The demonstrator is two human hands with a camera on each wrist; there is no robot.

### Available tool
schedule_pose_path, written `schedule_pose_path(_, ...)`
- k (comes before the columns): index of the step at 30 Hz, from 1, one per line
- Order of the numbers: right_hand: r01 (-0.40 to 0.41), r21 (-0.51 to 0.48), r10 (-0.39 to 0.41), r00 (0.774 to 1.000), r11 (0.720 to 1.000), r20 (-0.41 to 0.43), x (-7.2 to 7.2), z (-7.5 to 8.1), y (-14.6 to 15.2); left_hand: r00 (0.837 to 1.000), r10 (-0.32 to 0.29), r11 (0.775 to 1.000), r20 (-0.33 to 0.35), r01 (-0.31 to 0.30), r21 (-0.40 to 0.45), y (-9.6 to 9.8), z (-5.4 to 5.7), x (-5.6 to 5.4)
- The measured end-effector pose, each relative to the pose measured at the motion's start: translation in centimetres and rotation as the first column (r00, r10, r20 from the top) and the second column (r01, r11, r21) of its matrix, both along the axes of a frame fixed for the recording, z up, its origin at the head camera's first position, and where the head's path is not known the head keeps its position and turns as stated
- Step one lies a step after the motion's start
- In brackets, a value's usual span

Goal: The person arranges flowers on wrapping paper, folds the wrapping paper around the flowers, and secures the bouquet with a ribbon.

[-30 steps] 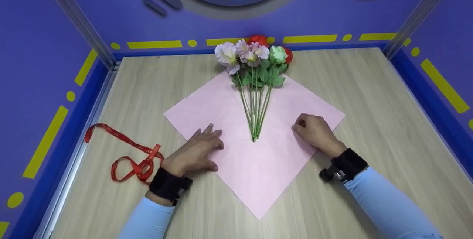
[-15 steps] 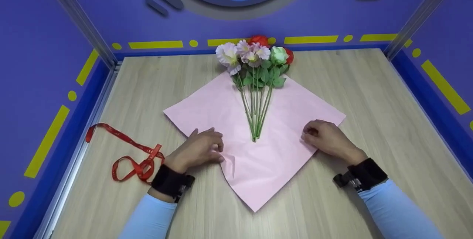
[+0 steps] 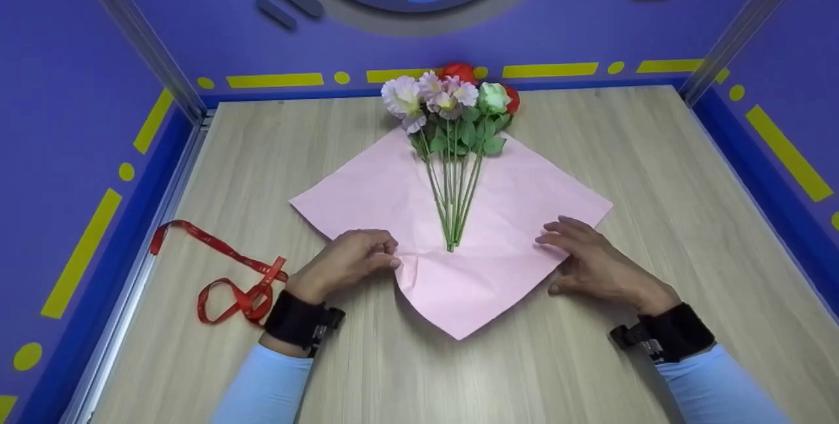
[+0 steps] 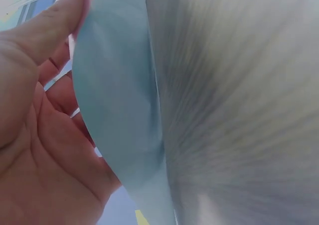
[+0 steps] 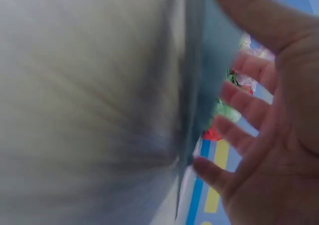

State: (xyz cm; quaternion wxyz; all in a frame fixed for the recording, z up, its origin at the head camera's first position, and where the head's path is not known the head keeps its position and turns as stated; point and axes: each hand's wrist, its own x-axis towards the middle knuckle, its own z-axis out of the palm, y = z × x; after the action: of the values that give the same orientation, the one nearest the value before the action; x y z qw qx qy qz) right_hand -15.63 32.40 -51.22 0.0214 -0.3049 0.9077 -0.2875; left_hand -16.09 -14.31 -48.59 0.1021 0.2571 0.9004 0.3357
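Observation:
A sheet of pink wrapping paper (image 3: 354, 191) lies cornerwise on the table, its near corner raised and bowed. My left hand (image 3: 347, 260) pinches its lower left edge between thumb and fingers, creasing the paper there. Seen from the left wrist, the sheet's underside (image 4: 119, 85) looks blue-green and curves up from the table. At the lower right edge is my right hand (image 3: 600, 263), fingers spread over the paper and thumb outside the edge. A bunch of flowers (image 3: 452, 106) rests on the sheet, stems toward me, with lilac, red and pale green blooms at the far end.
A tangled red ribbon (image 3: 246, 296) lies on the wooden table (image 3: 675, 214), left of my left hand. Blue-purple panels (image 3: 196, 24) with yellow marks stand at the back and both sides, joined by metal posts.
My left fingers have closed on the paper's edge, and its near corner has lifted and drawn back toward the stems. My right hand has shifted outward and toward me, its fingers spreading.

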Motion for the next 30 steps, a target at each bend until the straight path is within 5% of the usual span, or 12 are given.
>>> schedule_pose_path(5,0.043,-0.08,-0.045,0.999,0.996,-0.019,-0.5,-0.5,-0.3,0.999,0.034,0.999,0.009,-0.034,0.036,-0.3,-0.1,-0.2)
schedule_pose_path(9,0.165,-0.114,-0.16,0.985,0.98,0.057,-1.1,-0.7,-0.5,1.0,0.018,0.999,0.014,-0.019,0.048,-1.1,-0.2,-0.2)
schedule_pose_path(16,0.3,-0.057,-0.287,0.943,0.952,0.166,-1.9,-0.6,-0.7,0.983,0.009,0.998,0.182,-0.021,0.063,-3.3,0.2,0.3)
schedule_pose_path(18,0.317,-0.047,-0.306,0.938,0.947,0.16,-2.1,-0.5,-0.8,0.985,0.023,0.999,0.172,-0.028,0.025,-3.4,0.2,0.2)
schedule_pose_path(24,0.373,-0.038,-0.366,0.922,0.927,0.126,-3.1,-0.3,-1.7,0.99,0.138,0.987,0.002,-0.137,-0.087,-3.1,-0.4,-1.5)
schedule_pose_path(30,0.437,0.063,-0.441,0.886,0.897,0.146,-3.9,-0.1,-2.4,0.963,0.251,0.959,0.096,-0.234,-0.157,-2.8,-0.9,-3.5)
